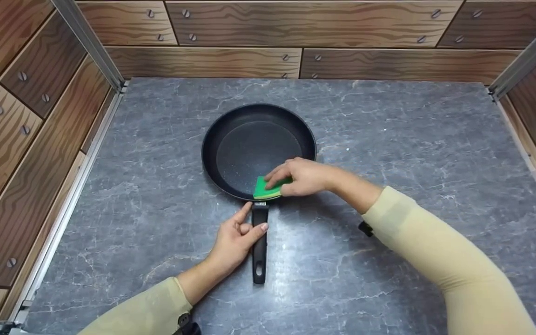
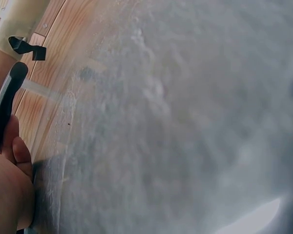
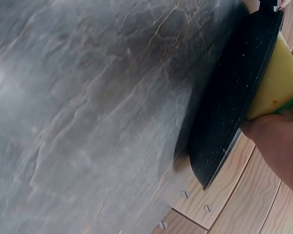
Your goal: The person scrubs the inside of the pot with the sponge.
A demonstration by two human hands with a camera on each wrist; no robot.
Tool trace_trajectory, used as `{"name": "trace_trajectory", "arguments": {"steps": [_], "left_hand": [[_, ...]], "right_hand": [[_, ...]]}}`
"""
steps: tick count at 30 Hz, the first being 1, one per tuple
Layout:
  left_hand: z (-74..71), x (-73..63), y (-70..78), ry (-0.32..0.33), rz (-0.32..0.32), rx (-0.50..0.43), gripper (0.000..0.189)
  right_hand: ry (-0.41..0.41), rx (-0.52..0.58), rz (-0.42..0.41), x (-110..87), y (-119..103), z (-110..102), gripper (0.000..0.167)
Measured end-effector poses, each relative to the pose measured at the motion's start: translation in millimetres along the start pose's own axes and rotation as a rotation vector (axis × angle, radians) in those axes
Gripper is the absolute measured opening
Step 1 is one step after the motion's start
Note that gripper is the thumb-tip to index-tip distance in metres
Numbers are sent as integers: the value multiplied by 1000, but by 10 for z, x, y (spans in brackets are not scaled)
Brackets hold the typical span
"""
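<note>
A black frying pan (image 1: 258, 144) lies on the grey marbled table, its handle (image 1: 259, 251) pointing toward me. My left hand (image 1: 235, 237) grips that handle near the pan, thumb over the top and forefinger reaching up to the rim. In the left wrist view the handle (image 2: 7, 107) shows beside the curled fingers. My right hand (image 1: 307, 177) holds a green and yellow sponge (image 1: 263, 188) between thumb and fingers at the near inner wall of the pan. The right wrist view shows the yellow side of the sponge (image 3: 278, 78) at the pan's rim.
The grey marbled tabletop (image 1: 412, 163) spreads around the pan. Wood-patterned panels (image 1: 314, 23) wall it at the back and both sides, with metal rails (image 1: 91, 42) at the corners. A bright light reflection lies on the table right of the handle.
</note>
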State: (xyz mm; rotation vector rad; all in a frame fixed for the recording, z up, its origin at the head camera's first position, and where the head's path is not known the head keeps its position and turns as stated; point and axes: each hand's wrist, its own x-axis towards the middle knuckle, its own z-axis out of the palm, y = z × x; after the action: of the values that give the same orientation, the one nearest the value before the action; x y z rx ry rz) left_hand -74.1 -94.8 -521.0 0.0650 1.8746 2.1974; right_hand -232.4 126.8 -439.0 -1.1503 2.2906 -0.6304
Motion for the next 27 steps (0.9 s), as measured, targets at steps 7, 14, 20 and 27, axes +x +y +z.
{"name": "trace_trajectory", "arguments": {"steps": [7,14,20,27], "left_hand": [[-9,0,-8,1,9,22,85],[-7,5,-9,2,11,27,84],[-17,10,-17,11,25,76,84],[-15,5,-2,10,24,89,84]], "right_hand": [[6,28,-34,89,-33,56,45],[-7,58,-55,166,-88,90,47],[-15,62,-66,232,-132,118,50],[-22,54,-50,320,-190,140,51]]}}
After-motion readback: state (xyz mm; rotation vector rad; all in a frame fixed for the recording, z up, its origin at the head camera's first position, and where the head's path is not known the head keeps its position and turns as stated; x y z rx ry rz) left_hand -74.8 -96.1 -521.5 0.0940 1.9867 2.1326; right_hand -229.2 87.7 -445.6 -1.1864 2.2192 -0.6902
